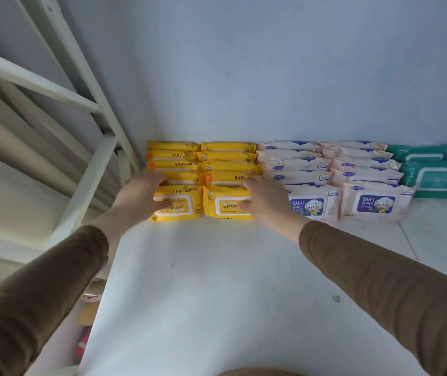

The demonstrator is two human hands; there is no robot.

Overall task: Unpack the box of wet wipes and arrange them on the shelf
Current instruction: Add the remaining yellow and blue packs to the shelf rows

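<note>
The yellow baby-wipe packs (200, 180) are soft plastic film, faintly glossy, each with a smooth white flap label on its face. The pale pink packs (333, 177) beside them have the same slightly crinkled film with printed labels, and the teal packs (431, 172) look a touch shinier. The shelf board (216, 280) is smooth, matt white. The shelving frame (81, 202) looks like cream-painted metal. Both sleeves (396, 289) are matt brown cloth.

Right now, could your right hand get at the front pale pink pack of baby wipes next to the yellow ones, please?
Probably yes: the right hand rests on a yellow pack just beside that pale pink pack, and nothing lies between them.
</note>
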